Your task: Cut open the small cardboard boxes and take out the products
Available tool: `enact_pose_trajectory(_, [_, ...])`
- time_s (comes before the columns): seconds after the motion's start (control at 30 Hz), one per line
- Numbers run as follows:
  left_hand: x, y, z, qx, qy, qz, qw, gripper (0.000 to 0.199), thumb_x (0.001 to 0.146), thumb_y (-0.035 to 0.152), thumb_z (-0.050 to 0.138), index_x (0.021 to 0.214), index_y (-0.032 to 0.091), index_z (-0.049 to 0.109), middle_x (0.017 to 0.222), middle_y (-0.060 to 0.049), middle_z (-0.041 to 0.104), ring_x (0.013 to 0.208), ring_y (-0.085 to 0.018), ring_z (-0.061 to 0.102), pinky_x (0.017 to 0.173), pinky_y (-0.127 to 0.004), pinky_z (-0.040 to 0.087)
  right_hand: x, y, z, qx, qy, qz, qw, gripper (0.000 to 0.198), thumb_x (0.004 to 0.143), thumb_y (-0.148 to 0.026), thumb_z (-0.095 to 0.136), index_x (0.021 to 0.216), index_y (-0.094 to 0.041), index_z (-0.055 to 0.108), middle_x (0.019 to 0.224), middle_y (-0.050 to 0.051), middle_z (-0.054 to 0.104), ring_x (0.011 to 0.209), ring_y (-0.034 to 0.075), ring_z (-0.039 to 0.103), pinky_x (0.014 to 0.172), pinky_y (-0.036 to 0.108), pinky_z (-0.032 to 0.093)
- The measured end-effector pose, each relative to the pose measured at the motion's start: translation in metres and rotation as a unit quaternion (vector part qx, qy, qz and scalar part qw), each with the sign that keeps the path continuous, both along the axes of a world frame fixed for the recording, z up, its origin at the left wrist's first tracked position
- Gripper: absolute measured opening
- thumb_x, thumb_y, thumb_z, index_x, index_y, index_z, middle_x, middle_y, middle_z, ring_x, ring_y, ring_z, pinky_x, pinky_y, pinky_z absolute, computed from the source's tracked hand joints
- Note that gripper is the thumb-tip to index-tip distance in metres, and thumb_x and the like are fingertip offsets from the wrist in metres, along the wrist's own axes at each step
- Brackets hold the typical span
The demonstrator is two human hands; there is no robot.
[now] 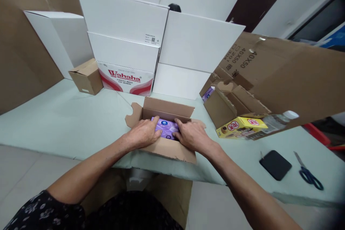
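Observation:
An open brown cardboard box (169, 149) with raised flaps sits near the front edge of the table. Inside its mouth lies a purple tissue pack (166, 126) with a blue round logo, gripped from both ends. My left hand (145, 132) is closed on the left end, thumb at the near side. On the right end, my right hand (191, 133) is closed with thumb and index finger against the pack. The lower part of the pack and the box floor are hidden.
Beyond the box stand white cartons (126, 79) and a small closed brown box (87, 77). To the right are another open cardboard box (219, 104), a yellow carton (239, 127), a clear bottle (277, 122), a black flat pad (275, 165) and scissors (308, 174).

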State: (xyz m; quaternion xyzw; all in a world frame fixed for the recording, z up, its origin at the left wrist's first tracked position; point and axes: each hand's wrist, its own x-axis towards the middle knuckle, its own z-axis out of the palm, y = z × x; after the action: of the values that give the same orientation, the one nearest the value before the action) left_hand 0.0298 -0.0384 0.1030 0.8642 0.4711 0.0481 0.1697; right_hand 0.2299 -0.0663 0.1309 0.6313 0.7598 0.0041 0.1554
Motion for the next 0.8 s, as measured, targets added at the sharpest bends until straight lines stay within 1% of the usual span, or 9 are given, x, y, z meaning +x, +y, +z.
enact_pose_trajectory(0.07, [0.000, 0.000, -0.002, 0.001, -0.011, 0.003, 1.000, 0.055, 0.100, 0.036, 0.048, 0.147, 0.008, 0.049, 0.122, -0.025, 0.076, 0.111, -0.040, 0.074, 0.090, -0.046, 0.053, -0.001, -0.002, -0.003, -0.007, 0.043, 0.010, 0.999, 0.056, 0.103, -0.038, 0.051, 0.153, -0.014, 0.048, 0.114, 0.019, 0.079, 0.107, 0.036, 0.075, 0.085, 0.042, 0.052])
enact_pose_trajectory(0.13, [-0.001, 0.000, -0.004, 0.001, -0.021, 0.007, 1.000, 0.053, 0.099, 0.034, 0.050, 0.146, 0.009, 0.050, 0.124, -0.024, 0.075, 0.112, -0.039, 0.074, 0.091, -0.045, 0.053, 0.000, -0.004, -0.007, -0.019, 0.097, 0.004, 0.995, 0.061, 0.103, -0.036, 0.053, 0.159, -0.014, 0.041, 0.123, 0.019, 0.077, 0.114, 0.034, 0.073, 0.091, 0.041, 0.051])
enact_pose_trajectory(0.27, [-0.003, 0.003, -0.006, 0.002, -0.045, 0.021, 0.999, 0.057, 0.095, 0.031, 0.051, 0.148, 0.010, 0.049, 0.126, -0.024, 0.074, 0.114, -0.037, 0.073, 0.092, -0.044, 0.053, 0.007, -0.004, -0.021, -0.012, 0.215, -0.016, 0.976, 0.067, 0.098, -0.034, 0.061, 0.158, -0.011, 0.042, 0.135, 0.022, 0.070, 0.122, 0.032, 0.068, 0.101, 0.042, 0.048])
enact_pose_trajectory(0.4, [-0.006, 0.002, -0.002, 0.000, -0.078, 0.042, 0.996, 0.054, 0.094, 0.030, 0.050, 0.145, 0.012, 0.053, 0.127, -0.022, 0.072, 0.113, -0.035, 0.072, 0.091, -0.042, 0.055, 0.016, -0.002, -0.031, 0.047, 0.322, -0.032, 0.945, 0.071, 0.089, -0.033, 0.069, 0.154, -0.015, 0.047, 0.135, 0.018, 0.068, 0.120, 0.030, 0.066, 0.100, 0.043, 0.050])
enact_pose_trajectory(0.47, [-0.008, -0.003, 0.000, -0.004, -0.116, 0.057, 0.992, 0.056, 0.092, 0.031, 0.053, 0.145, 0.013, 0.053, 0.124, -0.020, 0.071, 0.105, -0.032, 0.073, 0.089, -0.042, 0.056, 0.020, -0.006, -0.028, 0.087, 0.356, -0.043, 0.930, 0.069, 0.086, -0.033, 0.070, 0.150, -0.016, 0.051, 0.133, 0.016, 0.068, 0.117, 0.030, 0.066, 0.097, 0.043, 0.052])
enact_pose_trajectory(0.53, [-0.009, -0.011, 0.002, -0.002, -0.191, 0.079, 0.978, 0.064, 0.089, 0.032, 0.057, 0.149, 0.012, 0.050, 0.123, -0.019, 0.068, 0.099, -0.030, 0.072, 0.088, -0.043, 0.057, 0.023, -0.013, -0.018, 0.129, 0.375, -0.045, 0.917, 0.068, 0.084, -0.034, 0.071, 0.147, -0.017, 0.054, 0.130, 0.015, 0.068, 0.113, 0.030, 0.066, 0.095, 0.044, 0.054])
enact_pose_trajectory(0.6, [-0.009, -0.020, 0.007, 0.018, -0.299, 0.104, 0.948, 0.073, 0.085, 0.032, 0.061, 0.153, 0.011, 0.046, 0.121, -0.017, 0.066, 0.099, -0.028, 0.069, 0.091, -0.044, 0.057, 0.023, -0.023, -0.003, 0.175, 0.396, -0.028, 0.901, 0.065, 0.085, -0.036, 0.071, 0.146, -0.020, 0.056, 0.128, 0.014, 0.067, 0.108, 0.030, 0.066, 0.094, 0.045, 0.055])
enact_pose_trajectory(0.7, [-0.007, -0.032, 0.017, 0.028, -0.475, 0.130, 0.870, 0.077, 0.081, 0.028, 0.063, 0.155, 0.012, 0.044, 0.116, -0.013, 0.067, 0.096, -0.023, 0.068, 0.090, -0.041, 0.058, 0.021, -0.038, 0.021, 0.256, 0.427, 0.001, 0.867, 0.061, 0.088, -0.038, 0.069, 0.145, -0.023, 0.056, 0.125, 0.012, 0.067, 0.100, 0.027, 0.066, 0.091, 0.044, 0.057])
enact_pose_trajectory(0.8, [-0.003, -0.037, 0.028, -0.041, -0.593, 0.145, 0.791, 0.067, 0.080, 0.027, 0.065, 0.144, 0.009, 0.057, 0.111, -0.011, 0.072, 0.095, -0.021, 0.071, 0.086, -0.036, 0.061, 0.015, -0.047, 0.037, 0.331, 0.439, 0.012, 0.835, 0.055, 0.091, -0.037, 0.069, 0.143, -0.025, 0.058, 0.119, 0.009, 0.068, 0.091, 0.023, 0.065, 0.088, 0.043, 0.058])
